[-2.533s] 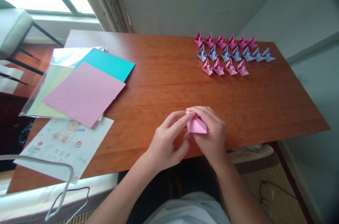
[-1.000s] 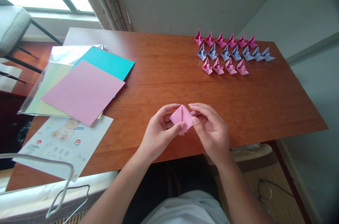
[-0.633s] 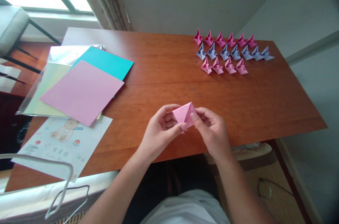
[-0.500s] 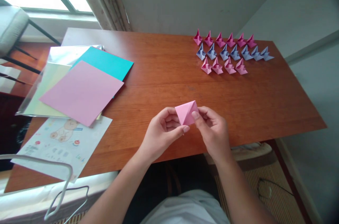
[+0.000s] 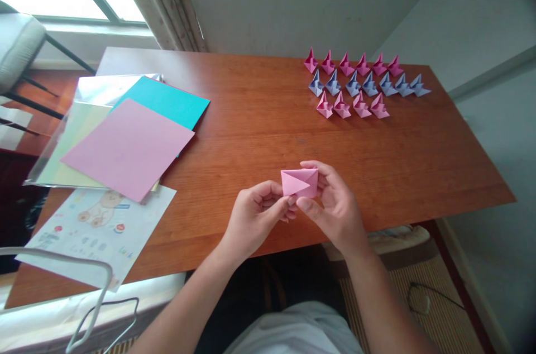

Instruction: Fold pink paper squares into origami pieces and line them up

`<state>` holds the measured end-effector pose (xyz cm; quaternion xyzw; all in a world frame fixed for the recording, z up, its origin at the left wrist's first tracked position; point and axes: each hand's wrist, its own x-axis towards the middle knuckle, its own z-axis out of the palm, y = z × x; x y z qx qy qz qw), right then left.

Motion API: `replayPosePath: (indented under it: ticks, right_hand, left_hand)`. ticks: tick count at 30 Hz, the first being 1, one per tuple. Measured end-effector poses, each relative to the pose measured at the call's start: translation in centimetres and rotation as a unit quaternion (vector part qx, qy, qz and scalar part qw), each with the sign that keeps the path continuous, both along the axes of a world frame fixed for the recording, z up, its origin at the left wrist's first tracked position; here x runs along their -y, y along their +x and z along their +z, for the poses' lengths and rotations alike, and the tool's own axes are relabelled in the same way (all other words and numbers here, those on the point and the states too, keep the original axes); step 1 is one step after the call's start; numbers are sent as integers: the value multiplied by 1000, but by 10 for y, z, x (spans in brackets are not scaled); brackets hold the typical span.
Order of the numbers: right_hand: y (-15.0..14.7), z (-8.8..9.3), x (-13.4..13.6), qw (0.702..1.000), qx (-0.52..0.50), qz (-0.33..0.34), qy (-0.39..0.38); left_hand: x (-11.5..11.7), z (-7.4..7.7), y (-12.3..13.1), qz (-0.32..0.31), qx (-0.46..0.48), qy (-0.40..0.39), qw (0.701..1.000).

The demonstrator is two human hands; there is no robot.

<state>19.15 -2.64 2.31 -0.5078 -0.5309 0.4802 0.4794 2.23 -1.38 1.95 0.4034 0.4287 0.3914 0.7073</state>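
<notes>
A small folded pink paper is held up between my two hands, above the front part of the wooden table. My left hand pinches its lower left corner between thumb and fingers. At its right edge is my right hand, with the fingers behind the paper and the thumb at the lower edge. The paper shows a flat top edge and a triangular flap pointing right.
Rows of folded paper pieces, dark pink, blue and light pink, stand at the table's back right. Pink sheets, a teal sheet and a printed sheet lie left. A white tube crosses the lower left.
The pink paper has turned in my hands and now shows a wider shape with a flat top. My right thumb has moved off its face to the lower edge; my left hand is slightly lower.
</notes>
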Motion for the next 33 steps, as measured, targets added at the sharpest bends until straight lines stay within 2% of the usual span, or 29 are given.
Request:
replayPosePath:
  ticks: [8,11,16,28,33]
  right_hand:
    - [-7,0,-4,996,-37,-82,-11]
    - [-8,0,-4,995,-42,-86,-9]
    - [-7,-1,-3,996,-9,-88,-5]
    - [-5,-1,-3,995,51,-86,18]
    - [-6,0,-4,993,72,-89,30]
  left_hand:
    - [1,-4,3,-23,-19,36,999]
    - [3,-6,3,0,-24,56,998]
    - [4,-11,1,32,-109,105,988]
    - [1,-4,1,37,-55,24,998]
    - [0,-6,1,30,-58,31,997]
